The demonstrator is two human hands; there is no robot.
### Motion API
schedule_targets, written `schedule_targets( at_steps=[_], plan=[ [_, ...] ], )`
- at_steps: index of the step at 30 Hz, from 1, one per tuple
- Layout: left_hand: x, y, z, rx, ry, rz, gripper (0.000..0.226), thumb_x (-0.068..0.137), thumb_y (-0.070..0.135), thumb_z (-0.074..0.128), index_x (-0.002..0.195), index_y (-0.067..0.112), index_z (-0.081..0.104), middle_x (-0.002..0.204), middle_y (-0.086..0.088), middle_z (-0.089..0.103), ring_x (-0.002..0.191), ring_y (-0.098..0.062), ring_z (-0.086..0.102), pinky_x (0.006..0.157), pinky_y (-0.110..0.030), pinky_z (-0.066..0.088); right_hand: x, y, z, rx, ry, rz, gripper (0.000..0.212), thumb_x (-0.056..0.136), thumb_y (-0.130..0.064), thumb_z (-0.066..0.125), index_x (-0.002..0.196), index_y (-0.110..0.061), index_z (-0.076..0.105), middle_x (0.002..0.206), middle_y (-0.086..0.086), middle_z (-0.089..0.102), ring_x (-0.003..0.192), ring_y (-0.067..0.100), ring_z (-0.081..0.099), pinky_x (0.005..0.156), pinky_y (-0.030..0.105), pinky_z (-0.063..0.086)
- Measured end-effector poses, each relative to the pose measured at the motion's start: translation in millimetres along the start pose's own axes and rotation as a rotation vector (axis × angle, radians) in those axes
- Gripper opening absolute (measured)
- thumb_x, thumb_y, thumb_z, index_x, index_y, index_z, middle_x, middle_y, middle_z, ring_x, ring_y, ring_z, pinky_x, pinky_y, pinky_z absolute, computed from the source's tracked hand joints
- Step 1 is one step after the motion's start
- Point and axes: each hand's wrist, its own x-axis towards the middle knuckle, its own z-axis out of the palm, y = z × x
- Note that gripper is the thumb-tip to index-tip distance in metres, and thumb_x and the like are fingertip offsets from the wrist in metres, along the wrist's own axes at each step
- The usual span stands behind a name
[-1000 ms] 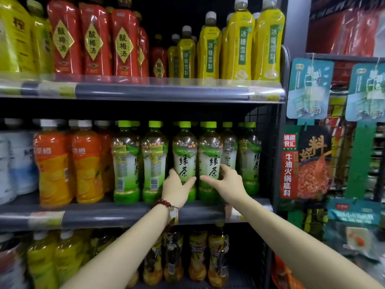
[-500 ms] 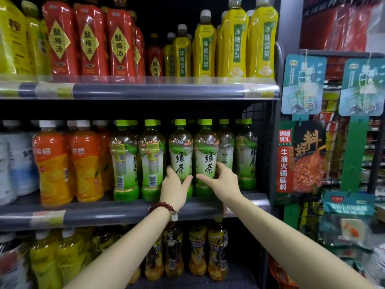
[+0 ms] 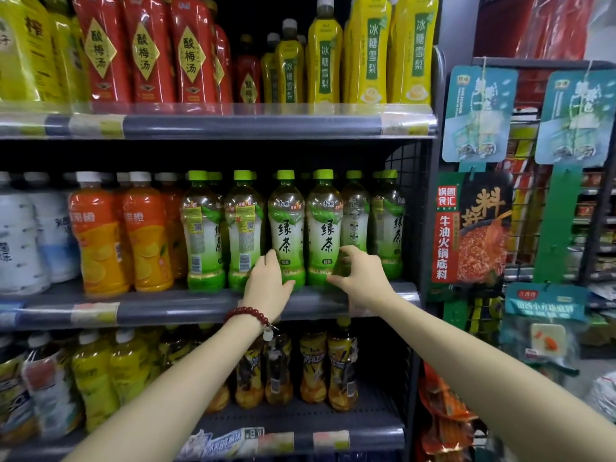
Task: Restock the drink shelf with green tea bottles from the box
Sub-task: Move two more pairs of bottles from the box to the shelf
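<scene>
Several green tea bottles with green caps stand in a row on the middle shelf (image 3: 206, 305). My left hand (image 3: 266, 286) wraps the lower left side of one front-facing green tea bottle (image 3: 286, 225), thumb across its base. My right hand (image 3: 361, 276) cups the lower right side of the neighbouring green tea bottle (image 3: 325, 225), thumb at its base and fingers along its edge. Both bottles stand upright on the shelf, touching each other. More green tea bottles (image 3: 388, 221) stand to their right and left (image 3: 203, 235). The box is not in view.
Orange drink bottles (image 3: 96, 241) fill the shelf to the left of the green tea. Red and yellow bottles (image 3: 366, 51) line the upper shelf, and dark tea bottles (image 3: 313, 368) the lower one. A wire side panel (image 3: 411, 181) closes the shelf's right end, with hanging snack packs (image 3: 473, 228) beyond it.
Both hands stay on the same two bottles at about the same height. The view has shifted slightly, and the right fingers look a little looser.
</scene>
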Motion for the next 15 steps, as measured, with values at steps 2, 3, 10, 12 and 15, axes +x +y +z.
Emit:
schedule_targets(
  at_steps=[2,3,10,12,15],
  plan=[
    [-8,0,-1,0.047,0.008,0.036,0.071,0.086,0.022,0.063,0.143,0.004,0.024,0.143,-0.014,0.038,0.129,-0.027,0.042,0.103,-0.033,0.039,-6,5,-7,-0.044,-0.01,-0.039,0.06,0.08,-0.025,0.075,0.132,-0.011,0.049,0.124,0.01,0.062,0.117,0.027,0.056,0.095,0.036,0.047],
    [-12,1,0,0.066,0.019,0.053,0.069,0.085,0.022,0.063,0.142,0.005,0.026,0.142,-0.012,0.039,0.127,-0.027,0.044,0.102,-0.034,0.04,-9,8,-10,-0.065,-0.016,-0.058,0.056,0.079,-0.023,0.075,0.129,-0.012,0.051,0.123,0.01,0.063,0.116,0.027,0.057,0.095,0.038,0.049],
    [-43,27,18,0.097,0.033,0.245,0.046,0.085,0.019,0.062,0.128,0.014,0.045,0.127,-0.007,0.046,0.115,-0.025,0.05,0.096,-0.036,0.045,-33,31,-33,-0.214,-0.048,-0.151,0.047,0.081,-0.02,0.068,0.126,-0.009,0.056,0.124,0.012,0.063,0.115,0.03,0.057,0.091,0.039,0.05],
    [-51,38,30,0.092,0.008,0.285,0.041,0.086,0.019,0.061,0.124,0.014,0.048,0.121,-0.006,0.048,0.113,-0.025,0.05,0.092,-0.035,0.045,-44,42,-38,-0.222,-0.025,-0.151,0.04,0.082,-0.017,0.065,0.121,-0.01,0.059,0.118,0.012,0.065,0.111,0.03,0.059,0.087,0.039,0.051],
    [-62,55,53,0.095,-0.077,0.325,0.037,0.086,0.021,0.06,0.121,0.014,0.049,0.116,-0.007,0.049,0.11,-0.026,0.05,0.088,-0.035,0.046,-65,65,-47,-0.25,-0.033,-0.143,0.036,0.079,-0.016,0.068,0.115,-0.01,0.061,0.109,0.011,0.066,0.106,0.03,0.06,0.085,0.038,0.05]
  ],
)
